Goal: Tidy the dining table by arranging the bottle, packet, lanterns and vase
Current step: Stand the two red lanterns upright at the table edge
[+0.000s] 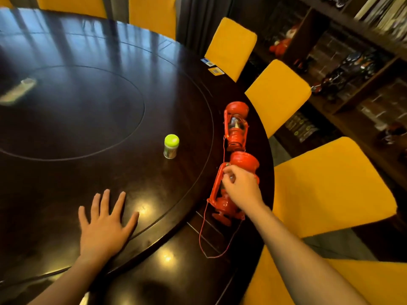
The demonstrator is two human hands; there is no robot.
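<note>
Your right hand (241, 188) sits right of centre in the frame, its fingers curled over the middle of the nearer red metal lantern (233, 188), which lies on its side near the right edge of the dark round wooden surface (88, 119). The fingers close on the lantern's frame, thumb and forefinger pinched near its glass, and your forearm runs in from the lower right corner. The lantern's thin red wire handle (217, 241) loops towards the bottom of the frame. Just above it in the picture, almost end to end, a second red metal lantern (235, 126) also lies on its side, apart from both hands. Your left hand (105, 223) rests flat in the lower left, palm down, fingers spread wide, holding nothing. Between the hands and higher up stands a small clear bottle with a lime-green cap (171, 146), upright, well apart from either hand. A blurred pale packet (18, 90) lies at the far left edge. Yellow padded chairs (330, 186) ring the right side.
</note>
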